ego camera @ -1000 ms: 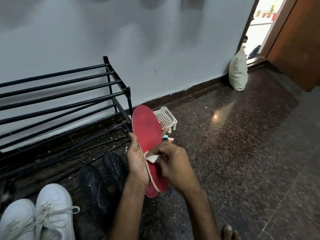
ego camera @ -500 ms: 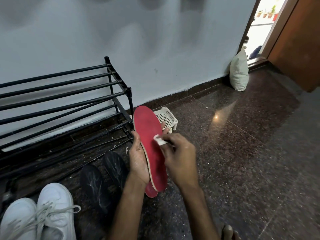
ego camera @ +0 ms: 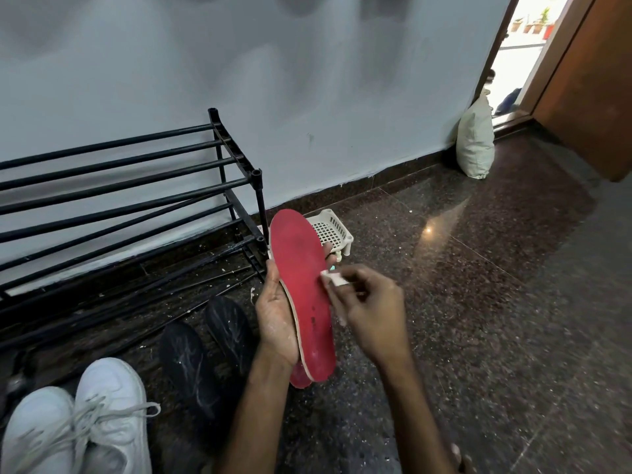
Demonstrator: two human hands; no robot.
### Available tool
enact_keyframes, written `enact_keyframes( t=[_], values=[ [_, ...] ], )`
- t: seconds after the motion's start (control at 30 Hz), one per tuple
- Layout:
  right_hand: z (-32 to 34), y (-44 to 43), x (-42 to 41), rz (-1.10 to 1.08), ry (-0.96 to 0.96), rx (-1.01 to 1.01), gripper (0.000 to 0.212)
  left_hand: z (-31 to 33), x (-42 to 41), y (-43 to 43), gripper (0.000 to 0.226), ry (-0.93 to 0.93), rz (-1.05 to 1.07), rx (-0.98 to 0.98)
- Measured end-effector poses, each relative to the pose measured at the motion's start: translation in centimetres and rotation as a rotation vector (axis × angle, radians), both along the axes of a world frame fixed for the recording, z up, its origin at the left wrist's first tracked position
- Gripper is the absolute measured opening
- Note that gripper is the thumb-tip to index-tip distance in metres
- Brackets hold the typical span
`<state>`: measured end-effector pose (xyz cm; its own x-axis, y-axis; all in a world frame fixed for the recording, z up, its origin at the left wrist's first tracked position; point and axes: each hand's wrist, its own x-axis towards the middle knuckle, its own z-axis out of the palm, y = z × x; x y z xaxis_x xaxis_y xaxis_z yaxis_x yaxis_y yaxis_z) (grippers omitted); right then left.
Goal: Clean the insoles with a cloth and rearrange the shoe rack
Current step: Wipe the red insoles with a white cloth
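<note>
My left hand grips a red insole along its left edge and holds it upright, toe end up. A second red insole peeks out behind its heel end. My right hand pinches a small white cloth and presses it against the right side of the red face, about mid-length. The black shoe rack stands empty against the wall at the left.
Two black insoles lie on the dark granite floor in front of the rack. A pair of white sneakers sits at the bottom left. A small white plastic basket is behind the insole. A pale sack leans by the open doorway.
My right hand has slid the cloth up the insole from near the heel half to mid-length. The left hand keeps the insole steady.
</note>
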<state>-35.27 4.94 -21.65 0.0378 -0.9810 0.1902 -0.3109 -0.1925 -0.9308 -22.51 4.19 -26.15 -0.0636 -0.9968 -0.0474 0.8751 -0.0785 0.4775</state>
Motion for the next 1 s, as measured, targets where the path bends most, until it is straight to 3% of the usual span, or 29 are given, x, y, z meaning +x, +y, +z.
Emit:
enact_keyframes(
  t=[0.1, 0.17, 0.3, 0.37, 0.47, 0.6, 0.77, 0.9, 1.0],
  values=[
    [-0.6, 1.0, 1.9, 0.121, 0.102, -0.066, 0.008, 0.2, 0.0, -0.1, 0.066, -0.023, 0.032, 0.029],
    [-0.5, 1.5, 1.9, 0.310, 0.118, 0.021, 0.007, -0.1, 0.6, -0.3, 0.063, -0.016, 0.053, 0.012],
    [-0.1, 1.0, -1.1, 0.641, 0.339, 0.240, 0.012, -0.6, 1.5, -0.6, 0.067, -0.014, 0.048, -0.066],
    [-0.4, 0.2, -2.7, 0.463, 0.228, 0.222, 0.011, -0.4, 1.6, -0.5, 0.068, 0.009, 0.036, -0.081],
    [-1.1, -0.6, -3.0, -0.030, -0.022, 0.187, 0.014, -0.4, 1.5, -0.2, 0.065, 0.060, 0.028, -0.083],
    [-1.0, -0.2, -0.6, -0.002, -0.244, 0.230, 0.011, -0.5, 1.0, -0.4, 0.069, 0.026, 0.033, -0.047],
    [-1.3, 1.2, 2.6, 0.059, 0.113, -0.092, 0.013, 0.6, 0.4, -0.5, 0.067, 0.031, 0.077, -0.062],
    [-3.9, 0.9, 1.2, 0.035, 0.387, 0.029, 0.015, 0.7, 1.0, -0.4, 0.068, 0.029, 0.137, -0.078],
    [-4.8, 0.6, -0.5, -0.069, 0.327, 0.145, 0.015, 1.2, 1.3, -0.3, 0.068, 0.030, 0.126, -0.099]
  ],
)
